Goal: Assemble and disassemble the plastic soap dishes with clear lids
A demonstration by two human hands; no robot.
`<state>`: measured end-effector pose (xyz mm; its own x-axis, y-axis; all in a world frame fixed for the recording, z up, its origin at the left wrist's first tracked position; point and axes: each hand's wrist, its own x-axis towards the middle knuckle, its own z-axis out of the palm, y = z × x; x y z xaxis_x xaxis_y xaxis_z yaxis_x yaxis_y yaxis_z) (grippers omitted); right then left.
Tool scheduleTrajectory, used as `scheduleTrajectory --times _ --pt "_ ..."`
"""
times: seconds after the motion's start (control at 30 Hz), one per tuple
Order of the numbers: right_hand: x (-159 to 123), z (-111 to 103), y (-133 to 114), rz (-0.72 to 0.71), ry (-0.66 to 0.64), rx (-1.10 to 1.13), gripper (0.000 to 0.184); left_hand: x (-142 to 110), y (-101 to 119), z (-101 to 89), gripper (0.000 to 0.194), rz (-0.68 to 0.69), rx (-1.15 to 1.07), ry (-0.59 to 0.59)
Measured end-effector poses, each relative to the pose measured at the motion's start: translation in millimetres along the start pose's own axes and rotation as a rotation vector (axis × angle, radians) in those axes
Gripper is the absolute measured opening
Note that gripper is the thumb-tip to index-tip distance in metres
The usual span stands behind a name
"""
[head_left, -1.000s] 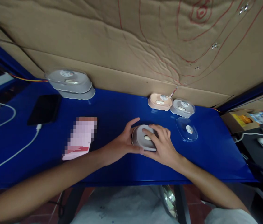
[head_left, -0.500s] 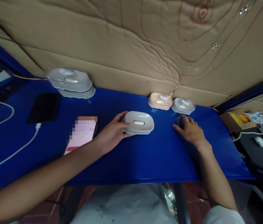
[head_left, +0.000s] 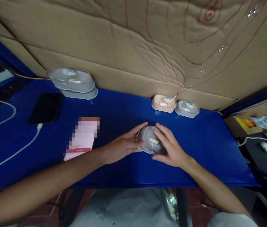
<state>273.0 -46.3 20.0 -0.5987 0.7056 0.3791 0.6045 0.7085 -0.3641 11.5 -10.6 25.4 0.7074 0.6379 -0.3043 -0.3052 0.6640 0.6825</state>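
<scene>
My left hand [head_left: 124, 145] is closed on the left side of a grey oval soap dish [head_left: 139, 138] with a pale raised bar in its middle. Over the dish lies a clear plastic lid [head_left: 149, 135], gripped from the right and top by my right hand [head_left: 174, 148]. Dish and lid are tilted above the blue table; whether the lid is seated all round is hidden by my fingers. At the back, a peach soap dish [head_left: 163, 104] and another grey soap dish [head_left: 187, 109] stand side by side, each with a clear lid and round sticker.
Stacked grey soap dishes [head_left: 79, 83] stand at the back left against the cardboard wall [head_left: 105, 50]. A lit phone [head_left: 83, 137] and a dark phone [head_left: 45, 108] on a white cable lie on the blue table [head_left: 121, 173]. To the right are a cardboard box [head_left: 236, 126] and a mouse [head_left: 266, 147].
My right hand has brought the clear lid from the table on the right onto the grey soap dish. My left hand has moved the dish slightly right and nearer to me.
</scene>
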Motion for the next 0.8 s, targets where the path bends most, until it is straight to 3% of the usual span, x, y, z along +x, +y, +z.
scheduleTrajectory --times 0.33,0.53,0.67,0.8 --pt "-2 7 -7 -0.103 0.129 -0.203 0.099 -5 -1 2.7 0.07 0.052 0.153 -0.082" --pt "-11 15 4 -0.109 0.111 -0.258 0.084 -7 -1 6.0 0.061 0.037 0.145 -0.054" --pt "-17 19 15 -0.174 0.187 -0.251 0.086 -8 -3 9.2 0.059 0.049 0.15 -0.04" --pt "-22 23 20 -0.147 0.121 -0.219 0.081 -8 -5 11.9 0.054 0.087 0.101 -0.017"
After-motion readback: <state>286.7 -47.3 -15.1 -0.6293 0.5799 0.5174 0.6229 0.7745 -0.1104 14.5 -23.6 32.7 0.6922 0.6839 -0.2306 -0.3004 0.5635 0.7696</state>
